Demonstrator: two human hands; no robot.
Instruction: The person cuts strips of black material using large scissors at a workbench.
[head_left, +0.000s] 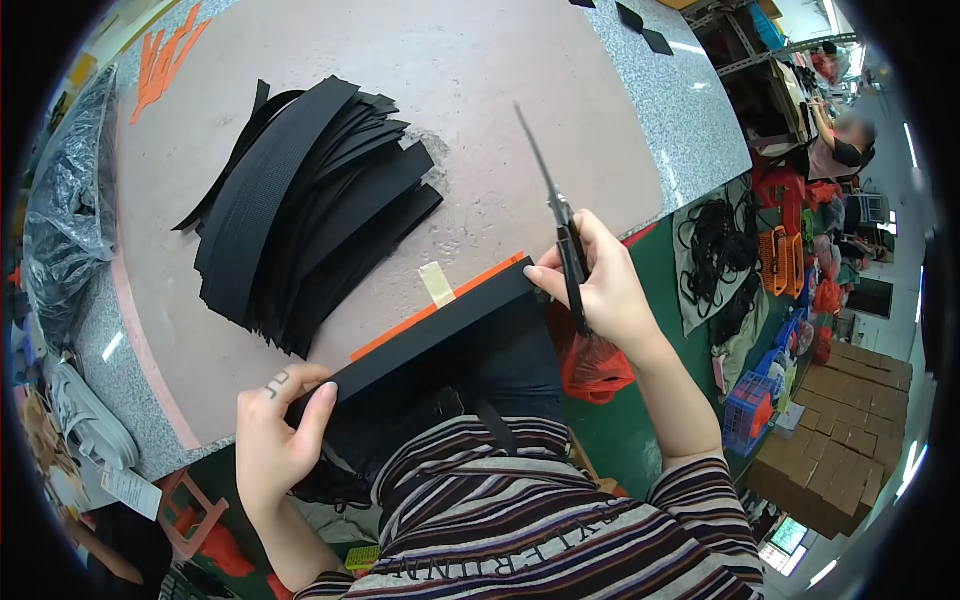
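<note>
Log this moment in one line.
left hand: pinches end of black webbing strip | right hand: pinches other end, holds scissors | pile of black strips: on table

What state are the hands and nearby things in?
Left hand: pinching one end of the black strip.
Right hand: gripping scissors, pinching the strip's other end.
Black strip: straight between the hands.
Scissors: blades apparently closed.
Orange strip: straight along the black strip.
Pale tape: flat on the table.
Strip pile: loosely fanned.
</note>
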